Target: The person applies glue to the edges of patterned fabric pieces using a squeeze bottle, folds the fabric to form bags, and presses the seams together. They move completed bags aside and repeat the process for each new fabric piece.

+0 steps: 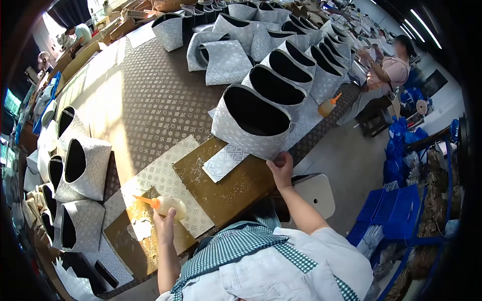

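My left hand (165, 223) is closed around a squeeze glue bottle (173, 208) with an orange nozzle pointing left. Below the nozzle, a stained brown board (160, 246) carries pale dried flakes. At the lower edge of a silver-white patterned pouch-shaped piece (251, 138), my right hand (282, 170) has its fingers curled in a pinch. That piece has a wide black-lined opening facing up. Partly under it lies a flat patterned strip (226, 163), resting on a second brown board (206, 190).
Similar pieces (276, 85) stand in rows behind, and more (85, 168) stand at the left. Another orange-tipped bottle (329, 105) is near the right table edge. A seated person (389, 70) works at the right. A stool (319, 193) and blue crates (389, 213) stand beside me.
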Tool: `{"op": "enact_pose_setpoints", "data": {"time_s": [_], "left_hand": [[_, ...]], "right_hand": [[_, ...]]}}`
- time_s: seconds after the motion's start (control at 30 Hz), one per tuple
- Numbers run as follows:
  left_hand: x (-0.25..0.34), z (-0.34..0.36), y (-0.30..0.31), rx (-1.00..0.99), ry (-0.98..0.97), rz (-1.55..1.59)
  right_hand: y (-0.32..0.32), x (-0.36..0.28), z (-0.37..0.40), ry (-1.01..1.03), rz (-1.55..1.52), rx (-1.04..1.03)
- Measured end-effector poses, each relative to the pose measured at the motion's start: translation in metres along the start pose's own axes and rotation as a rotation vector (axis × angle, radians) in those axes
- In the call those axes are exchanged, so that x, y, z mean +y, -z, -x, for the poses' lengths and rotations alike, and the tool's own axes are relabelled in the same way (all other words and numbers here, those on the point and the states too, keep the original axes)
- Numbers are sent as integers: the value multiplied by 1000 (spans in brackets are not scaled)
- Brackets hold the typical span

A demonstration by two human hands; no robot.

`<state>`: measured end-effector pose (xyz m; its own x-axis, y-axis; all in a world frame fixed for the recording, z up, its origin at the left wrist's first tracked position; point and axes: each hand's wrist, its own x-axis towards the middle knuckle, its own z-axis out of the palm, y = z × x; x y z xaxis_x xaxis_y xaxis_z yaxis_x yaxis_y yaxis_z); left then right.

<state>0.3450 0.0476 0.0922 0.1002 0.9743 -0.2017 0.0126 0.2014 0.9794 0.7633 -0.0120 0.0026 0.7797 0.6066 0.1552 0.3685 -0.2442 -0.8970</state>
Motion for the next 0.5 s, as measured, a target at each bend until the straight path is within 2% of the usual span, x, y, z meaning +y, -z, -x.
{"op": "enact_pose_setpoints", "data": {"time_s": [0.03, 0.13, 0.17, 0.27, 0.4, 0.43, 0.47, 0.5], "left_hand": [[-5, -9, 2, -14, -5, -32], [-1, -25, -11, -24, -4, -27], [4, -29, -19, -47, -14, 4], [12, -35, -46, -17, -44, 63], [5, -37, -79, 27, -22, 18], [4, -35, -90, 60, -11, 4], [5, -34, -101, 92, 1, -13], [3, -34, -116, 136, -9, 26]], "right_hand": [[6, 2, -6, 69, -10, 95], [29, -18, -62, 204, 205, 74], [33, -32, -79, 138, 202, 43], [36, -16, -137, 87, 205, 0], [35, -11, -178, 100, -260, -186], [33, 4, -181, 154, -100, -102], [29, 29, -184, 128, -3, -140], [30, 22, -179, 140, 137, -105]]}}
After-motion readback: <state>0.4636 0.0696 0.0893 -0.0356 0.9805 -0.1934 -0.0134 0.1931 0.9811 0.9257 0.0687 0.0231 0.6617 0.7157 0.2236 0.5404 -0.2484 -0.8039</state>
